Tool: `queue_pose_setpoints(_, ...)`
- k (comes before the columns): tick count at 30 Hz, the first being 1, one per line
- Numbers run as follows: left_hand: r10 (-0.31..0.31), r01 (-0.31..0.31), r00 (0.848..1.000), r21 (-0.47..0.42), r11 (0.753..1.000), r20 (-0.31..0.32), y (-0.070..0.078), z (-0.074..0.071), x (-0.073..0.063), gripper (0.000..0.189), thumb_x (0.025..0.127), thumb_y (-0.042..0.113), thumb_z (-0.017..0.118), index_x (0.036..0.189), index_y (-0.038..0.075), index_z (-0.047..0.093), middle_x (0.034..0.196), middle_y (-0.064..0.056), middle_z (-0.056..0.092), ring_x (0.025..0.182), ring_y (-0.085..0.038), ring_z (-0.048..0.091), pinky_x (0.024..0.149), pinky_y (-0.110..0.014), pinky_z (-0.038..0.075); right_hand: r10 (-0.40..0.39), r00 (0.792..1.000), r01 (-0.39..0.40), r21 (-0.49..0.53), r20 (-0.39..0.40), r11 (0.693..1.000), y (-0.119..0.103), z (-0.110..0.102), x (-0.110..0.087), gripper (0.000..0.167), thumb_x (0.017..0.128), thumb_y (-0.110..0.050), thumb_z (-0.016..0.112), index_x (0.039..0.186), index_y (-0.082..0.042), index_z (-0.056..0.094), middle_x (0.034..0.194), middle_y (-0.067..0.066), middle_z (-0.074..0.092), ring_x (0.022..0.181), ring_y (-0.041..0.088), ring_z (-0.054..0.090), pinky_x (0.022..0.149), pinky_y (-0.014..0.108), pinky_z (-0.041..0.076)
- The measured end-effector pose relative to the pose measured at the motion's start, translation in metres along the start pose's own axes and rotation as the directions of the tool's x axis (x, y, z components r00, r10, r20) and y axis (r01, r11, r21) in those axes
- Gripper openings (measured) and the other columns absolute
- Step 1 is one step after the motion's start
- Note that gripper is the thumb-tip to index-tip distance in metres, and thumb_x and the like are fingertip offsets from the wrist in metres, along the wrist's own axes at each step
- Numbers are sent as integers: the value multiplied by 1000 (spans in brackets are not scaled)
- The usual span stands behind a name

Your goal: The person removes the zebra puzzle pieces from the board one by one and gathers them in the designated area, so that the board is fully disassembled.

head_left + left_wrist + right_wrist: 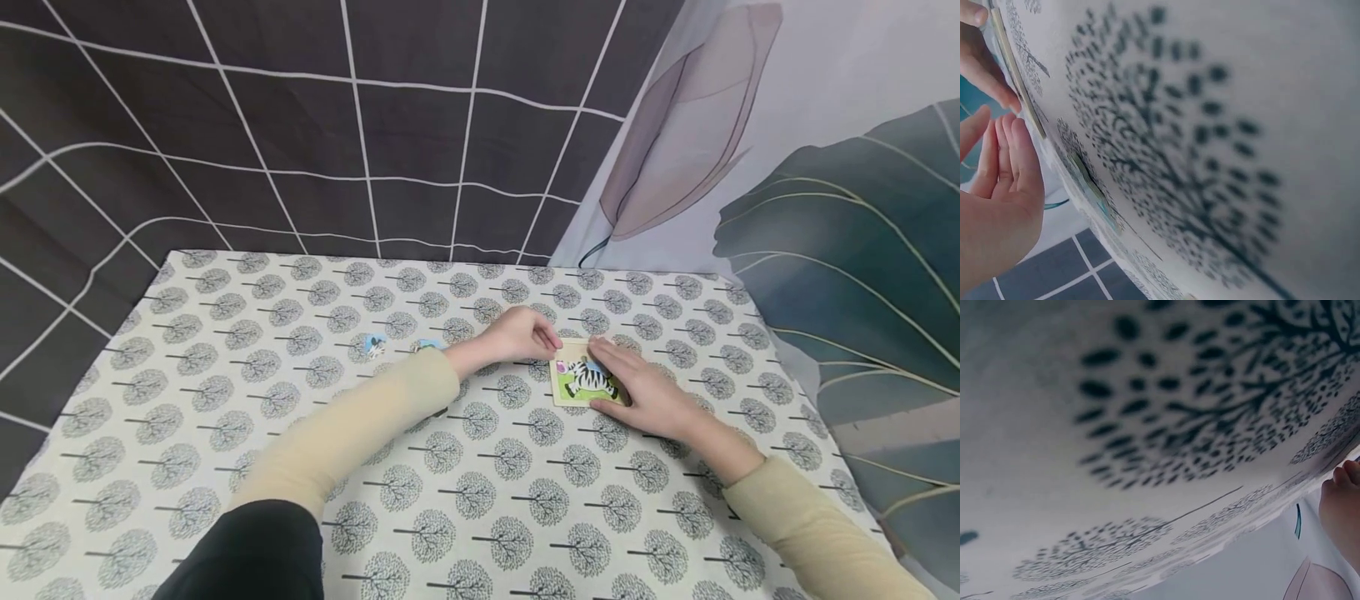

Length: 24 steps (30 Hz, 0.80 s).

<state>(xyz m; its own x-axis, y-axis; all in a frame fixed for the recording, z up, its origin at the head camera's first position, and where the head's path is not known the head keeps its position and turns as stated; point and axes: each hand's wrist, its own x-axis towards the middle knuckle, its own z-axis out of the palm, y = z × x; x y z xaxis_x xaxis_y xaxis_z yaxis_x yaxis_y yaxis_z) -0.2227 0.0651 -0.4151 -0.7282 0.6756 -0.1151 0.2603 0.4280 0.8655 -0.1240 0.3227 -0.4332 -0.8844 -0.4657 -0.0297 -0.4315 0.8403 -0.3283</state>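
A square wooden zebra puzzle (587, 385) with a pale frame lies flat on the table. My right hand (648, 387) holds it at its right side, thumb at the near edge and fingers at the far edge, covering that part. By the puzzle's far left corner is my left hand (519, 333), its fingers loosely bent. In the left wrist view the left hand (1007, 187) shows nothing between thumb and fingers. Loose puzzle pieces lie to the left: a blue one with a black-and-white pattern (373, 345) and another blue one (429, 343) partly behind the left sleeve.
A white cloth with grey tree prints (465, 500) covers the table. A dark bit (440, 412) shows under the left forearm, mostly hidden. Behind the table hangs a dark curtain with white grid lines (300, 125); a leaf-patterned curtain (847, 250) hangs at the right.
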Motion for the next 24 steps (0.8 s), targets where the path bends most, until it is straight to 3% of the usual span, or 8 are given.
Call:
queue_pose_setpoints(12, 90, -94, 995, 106, 990, 48, 2, 10, 10, 17, 91, -3, 78, 108, 0, 77, 106, -14, 78, 92, -17, 74, 82, -11, 57, -57, 998, 57, -40, -6, 998, -2, 4, 1, 76, 102, -33, 68, 163, -2, 36, 171, 20, 35, 156, 46, 35, 127, 65, 30)
queue_pose_setpoints(18, 96, -106, 993, 176, 979, 63, 6, 15, 8, 20, 90, 0, 80, 110, 1, 76, 106, -11, 78, 91, -14, 72, 81, -10, 55, -57, 998, 57, -59, 6, 997, -1, 5, 0, 73, 104, -35, 66, 163, -4, 36, 172, 19, 33, 156, 47, 35, 126, 66, 31)
queue_pose_setpoints(24, 92, -111, 993, 287, 951, 79, 8, 17, 7, 22, 90, 7, 83, 111, 8, 77, 106, -4, 78, 92, -10, 68, 83, -11, 52, -34, 999, 37, -58, 36, 998, -2, 4, -1, 74, 105, -37, 64, 165, -6, 34, 174, 17, 29, 158, 46, 32, 128, 65, 29)
